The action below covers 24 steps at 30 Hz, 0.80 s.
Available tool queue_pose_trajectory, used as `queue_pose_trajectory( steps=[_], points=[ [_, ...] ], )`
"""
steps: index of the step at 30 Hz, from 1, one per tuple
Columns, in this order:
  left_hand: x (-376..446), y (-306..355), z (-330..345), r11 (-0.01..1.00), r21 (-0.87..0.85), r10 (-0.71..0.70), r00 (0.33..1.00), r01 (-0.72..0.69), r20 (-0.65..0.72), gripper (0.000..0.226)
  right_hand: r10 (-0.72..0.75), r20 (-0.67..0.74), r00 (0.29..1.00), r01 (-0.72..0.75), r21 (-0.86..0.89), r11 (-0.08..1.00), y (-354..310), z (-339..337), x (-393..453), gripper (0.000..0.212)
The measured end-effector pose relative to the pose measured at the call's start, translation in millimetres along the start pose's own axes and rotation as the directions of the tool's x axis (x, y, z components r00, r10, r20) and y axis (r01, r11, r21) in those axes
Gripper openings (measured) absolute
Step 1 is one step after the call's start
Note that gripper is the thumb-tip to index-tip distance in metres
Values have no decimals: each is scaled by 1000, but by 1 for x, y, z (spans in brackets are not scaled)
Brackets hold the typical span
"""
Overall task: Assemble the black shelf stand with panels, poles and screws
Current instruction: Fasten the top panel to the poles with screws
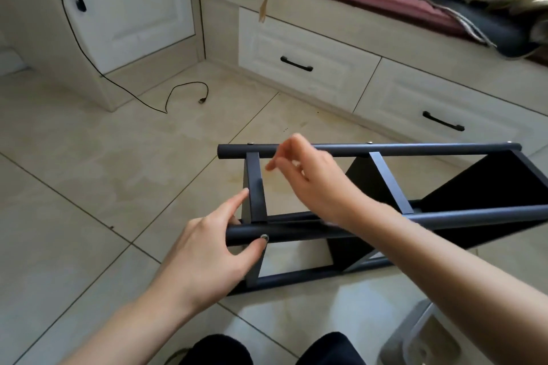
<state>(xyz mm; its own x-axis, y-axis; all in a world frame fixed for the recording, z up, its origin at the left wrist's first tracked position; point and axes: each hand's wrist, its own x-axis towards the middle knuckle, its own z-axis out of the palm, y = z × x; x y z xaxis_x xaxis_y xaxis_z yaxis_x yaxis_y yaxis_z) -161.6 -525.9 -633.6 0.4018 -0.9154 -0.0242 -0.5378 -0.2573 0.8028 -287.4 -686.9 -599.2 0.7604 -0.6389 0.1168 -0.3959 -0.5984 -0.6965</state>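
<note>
Shelf stand: lies on its side on the tiled floor, just in front of the person's knees — 4 poles run left to right with black panels fixed between them.

Near pole: a round dark tube crossing the middle of the view, with a screw head showing near its left end.

Far pole: 3 small screw heads show along its top edge.

Handling: by the look of it, a rigid and fairly light frame; the smooth painted tubes could roll or slip under the fingers. The poles seem the best place to take hold, close to a panel joint, not the thin panel edges. Joints may rack if the frame is lifted by 1 corner — a guess only.

Left hand: fingers spread and nearly straight; the thumb tip presses on the screw head, the index finger touches the edge of the leftmost panel. It grips nothing.

Right hand: held above the frame just below the far pole, fingers loosely bent and apart, nothing visible between them.
</note>
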Motion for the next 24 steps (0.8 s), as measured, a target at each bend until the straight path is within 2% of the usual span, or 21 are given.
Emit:
queue_pose_trajectory(
  steps=[2,5,8,13,15,17,20,23,24],
  points=[
    [2,2,-2,998,62,-26,996,21,84,85,35,-54,998,-39,-95,995,7,2,25,15],
    [4,8,-4,977,211,-70,974,23,216,91,65,-3,998,-65,-113,991,12,12,56,21],
    [4,9,-5,962,269,-99,967,33,236,87,90,46,995,-87,-54,995,11,24,71,26],
    [11,-1,-3,974,218,-109,960,53,257,90,54,23,998,-51,-131,990,16,28,81,21],
    [11,-4,-3,972,227,-117,956,55,269,95,56,26,998,-53,-105,993,18,28,82,18],
    [11,-3,-4,966,259,-96,957,22,275,92,69,37,997,-62,-169,984,20,30,81,18],
    [9,2,-5,895,442,-52,969,-63,243,100,68,15,998,-62,-244,968,18,32,80,20],
    [16,5,-4,743,658,-45,972,-122,231,109,79,-4,997,-77,-252,965,16,35,79,23],
    [18,8,-5,704,694,5,979,-147,203,108,80,-4,997,-78,-271,959,16,36,78,24]
  ],
)
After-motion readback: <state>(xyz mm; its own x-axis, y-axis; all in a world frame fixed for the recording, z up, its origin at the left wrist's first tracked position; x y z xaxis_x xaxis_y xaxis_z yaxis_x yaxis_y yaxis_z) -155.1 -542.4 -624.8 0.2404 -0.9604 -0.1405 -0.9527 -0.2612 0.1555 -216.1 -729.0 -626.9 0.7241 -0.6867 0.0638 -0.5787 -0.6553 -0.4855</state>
